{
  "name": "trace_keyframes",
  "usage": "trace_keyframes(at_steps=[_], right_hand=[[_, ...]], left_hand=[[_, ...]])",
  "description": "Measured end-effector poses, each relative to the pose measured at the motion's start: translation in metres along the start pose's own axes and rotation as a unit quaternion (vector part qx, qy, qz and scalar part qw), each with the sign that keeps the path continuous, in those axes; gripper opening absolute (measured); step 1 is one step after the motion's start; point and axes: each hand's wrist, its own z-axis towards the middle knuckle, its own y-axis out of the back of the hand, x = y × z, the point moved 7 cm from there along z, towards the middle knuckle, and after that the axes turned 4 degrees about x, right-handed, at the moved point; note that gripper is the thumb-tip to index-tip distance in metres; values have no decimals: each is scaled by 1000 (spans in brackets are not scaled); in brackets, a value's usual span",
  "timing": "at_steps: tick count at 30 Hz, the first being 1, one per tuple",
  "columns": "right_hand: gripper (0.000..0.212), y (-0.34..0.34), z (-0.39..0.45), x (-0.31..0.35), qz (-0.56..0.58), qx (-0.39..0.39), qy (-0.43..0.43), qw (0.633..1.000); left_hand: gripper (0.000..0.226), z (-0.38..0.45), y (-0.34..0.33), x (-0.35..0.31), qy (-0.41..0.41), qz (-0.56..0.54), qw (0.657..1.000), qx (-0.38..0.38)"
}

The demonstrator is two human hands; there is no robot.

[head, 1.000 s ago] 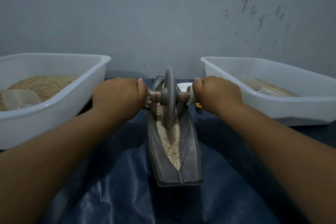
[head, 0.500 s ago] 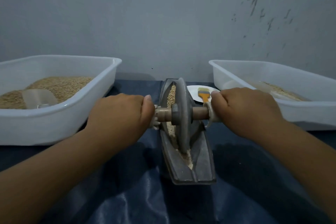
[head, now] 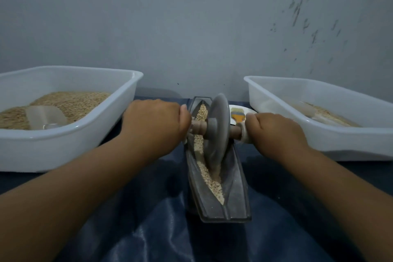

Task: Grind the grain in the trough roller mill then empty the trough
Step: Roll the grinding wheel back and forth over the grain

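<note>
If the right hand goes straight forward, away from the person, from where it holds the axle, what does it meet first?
Probably the small white plate with the orange brush, just beyond the right hand. Behind it stands the wall. Depth is unclear, so the hand may pass above the plate.

A dark blue sheet (head: 148, 229) covers the bench, and on it lie the trough (head: 236, 198) between the fingers, a white tub (head: 63, 144) outside the left fingers, another tub (head: 350, 142) outside the right, and a plate (head: 244, 110) beyond them.
</note>
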Motion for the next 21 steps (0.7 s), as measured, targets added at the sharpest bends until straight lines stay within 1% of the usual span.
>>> trace_keyframes(at_steps=[2,3,4,7,8,9,10,11,14,15,17,18,20,21], right_hand=[[42,11,-18,1,-18,0,19,1000],[47,17,-26,1,-29,-3,15,999],[49,22,-31,2,-47,-16,24,998],[49,25,-33,8,-57,-14,25,998],[50,22,-29,7,-51,-12,14,999],[50,19,-22,6,-46,-8,1,999],[50,14,-12,4,-43,-3,-9,999],[49,8,-2,2,-40,1,-20,999],[45,-5,27,-2,-36,3,-43,998],[45,-7,34,-1,-30,3,-46,998],[39,-8,37,1,-45,6,-28,999],[30,-6,33,5,-55,-3,-5,998],[11,2,17,12,-60,-18,28,998],[9,5,7,13,-63,-10,33,997]], left_hand=[[73,-15,15,-7,-47,-1,999,-3],[77,-22,17,-7,-53,8,999,2],[77,-28,22,-7,-52,1,999,-8],[67,-31,21,-3,-41,-9,999,16],[56,-30,14,-5,-57,0,998,15],[40,-28,10,-5,-65,20,998,10],[28,-23,5,-4,-63,42,997,-15],[31,-15,-5,-2,-44,65,997,7],[32,12,-18,2,-2,57,998,-22],[35,18,-20,2,0,64,998,-28],[41,24,-26,1,-15,82,996,-27],[40,23,-27,2,-18,85,996,-19],[35,8,-21,1,-20,63,998,-7],[42,0,-15,3,-15,28,999,-14]])
